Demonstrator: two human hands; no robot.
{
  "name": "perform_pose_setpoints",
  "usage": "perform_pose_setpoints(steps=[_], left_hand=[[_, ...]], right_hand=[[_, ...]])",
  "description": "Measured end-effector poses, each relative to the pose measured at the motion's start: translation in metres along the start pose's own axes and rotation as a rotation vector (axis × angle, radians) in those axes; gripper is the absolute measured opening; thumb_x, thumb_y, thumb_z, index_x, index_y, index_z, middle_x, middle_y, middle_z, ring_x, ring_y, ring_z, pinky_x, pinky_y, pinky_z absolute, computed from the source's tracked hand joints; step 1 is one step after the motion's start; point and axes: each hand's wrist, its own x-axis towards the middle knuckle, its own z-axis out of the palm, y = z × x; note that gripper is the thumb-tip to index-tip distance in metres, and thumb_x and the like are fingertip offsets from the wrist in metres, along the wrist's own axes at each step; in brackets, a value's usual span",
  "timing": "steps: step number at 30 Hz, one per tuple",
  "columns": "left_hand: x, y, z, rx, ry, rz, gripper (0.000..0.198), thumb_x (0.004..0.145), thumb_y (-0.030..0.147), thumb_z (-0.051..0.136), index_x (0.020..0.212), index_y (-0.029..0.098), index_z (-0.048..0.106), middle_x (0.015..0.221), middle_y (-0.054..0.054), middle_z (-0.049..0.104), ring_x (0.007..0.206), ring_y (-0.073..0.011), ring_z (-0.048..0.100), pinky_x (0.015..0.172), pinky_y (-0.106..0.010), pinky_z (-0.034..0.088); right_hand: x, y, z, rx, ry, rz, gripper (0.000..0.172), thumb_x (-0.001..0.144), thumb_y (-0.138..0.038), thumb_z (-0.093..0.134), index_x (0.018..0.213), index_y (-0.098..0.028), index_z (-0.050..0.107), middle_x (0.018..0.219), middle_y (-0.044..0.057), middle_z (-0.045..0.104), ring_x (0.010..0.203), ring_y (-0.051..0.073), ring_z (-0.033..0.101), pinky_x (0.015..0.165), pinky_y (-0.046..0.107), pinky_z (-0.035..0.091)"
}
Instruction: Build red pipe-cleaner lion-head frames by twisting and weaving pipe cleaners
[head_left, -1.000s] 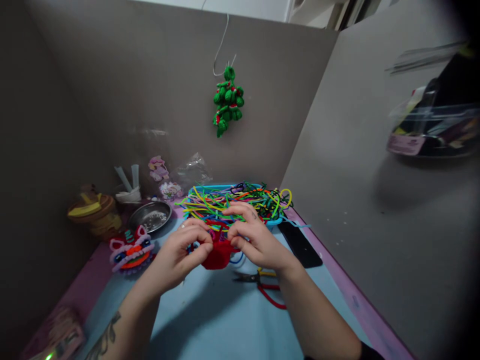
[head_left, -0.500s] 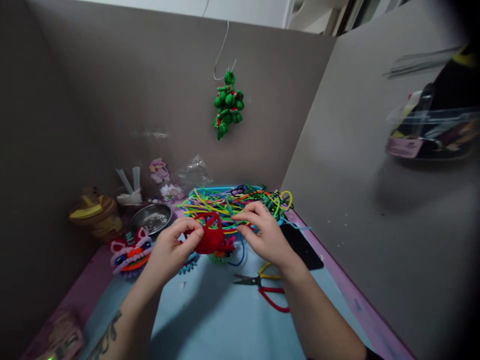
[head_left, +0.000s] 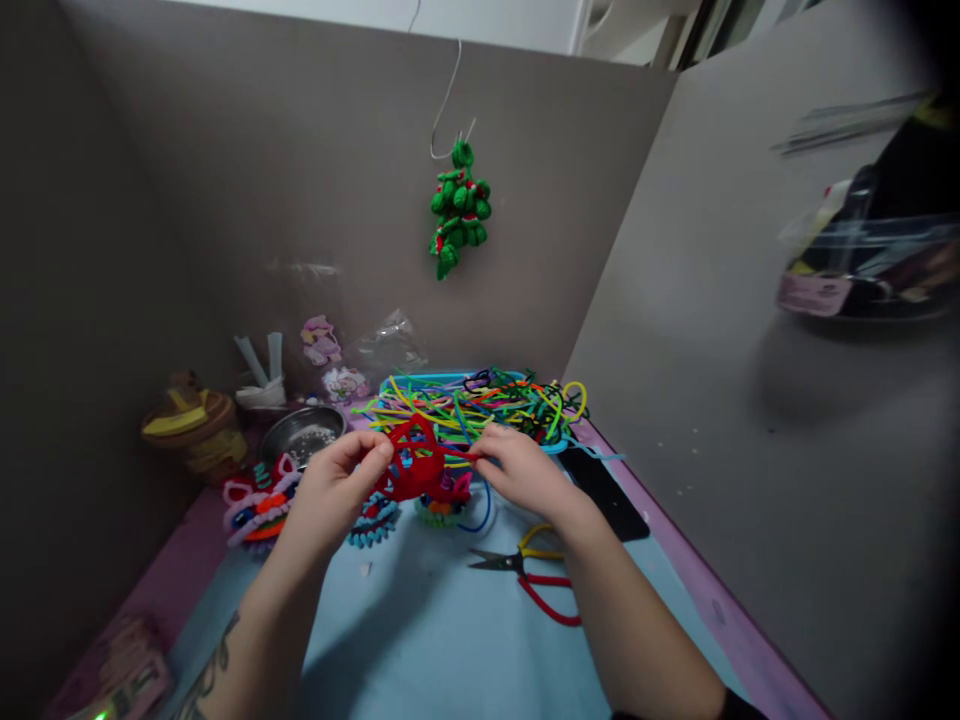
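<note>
My left hand (head_left: 330, 492) pinches the left side of a red pipe-cleaner piece (head_left: 414, 468), held above the light blue mat (head_left: 435, 640). Fingers of my right hand (head_left: 521, 470) are closed on a red strand at its right side. Under the piece lie a teal coiled pipe cleaner (head_left: 373, 522) and a small multicoloured pipe-cleaner figure (head_left: 446, 508). Just behind my hands, a blue tray (head_left: 420, 381) holds a heap of coloured pipe cleaners (head_left: 480, 402).
Scissors and red-handled pliers (head_left: 529, 575) lie on the mat near my right wrist. A black phone (head_left: 604, 488) is to the right. At left: a pink-and-orange lion-face craft (head_left: 259, 503), a metal dish (head_left: 301, 432), a brown pot (head_left: 195, 427). A green ornament (head_left: 457, 208) hangs on the grey partition.
The hands have moved apart and lifted the red piece, turning it so that it now shows as an open frame. The right hand has drawn a red strand out to the right.
</note>
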Motion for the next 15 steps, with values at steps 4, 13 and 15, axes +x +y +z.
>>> perform_pose_setpoints(steps=[4,13,15], left_hand=[[0.002,-0.002,0.004,-0.075,0.064,-0.064,0.025,0.075,0.042,0.062,0.071,0.017,0.062,0.059,0.003,0.052,0.052,-0.0106,0.043,0.049,-0.021,0.034],[0.006,-0.008,0.008,-0.105,0.134,-0.101,0.026,0.071,0.042,0.065,0.07,0.016,0.063,0.059,0.003,0.053,0.053,-0.0102,0.044,0.049,-0.02,0.034],[0.007,-0.012,0.006,-0.135,0.147,-0.096,0.025,0.071,0.042,0.066,0.071,0.017,0.063,0.06,0.003,0.055,0.055,-0.0105,0.046,0.05,-0.02,0.036]], right_hand=[[0.001,0.006,-0.002,-0.106,-0.012,0.112,0.023,0.083,-0.01,0.049,0.087,-0.017,0.07,0.087,0.006,0.064,0.086,0.018,0.059,0.076,0.027,0.043],[-0.003,0.034,-0.01,-0.239,0.095,0.282,0.024,0.084,-0.014,0.046,0.08,-0.017,0.07,0.088,0.009,0.064,0.085,0.019,0.059,0.073,0.028,0.041],[-0.003,0.036,-0.012,-0.102,0.139,0.234,0.022,0.083,-0.014,0.048,0.076,-0.018,0.069,0.083,0.006,0.064,0.08,0.017,0.059,0.072,0.026,0.041]])
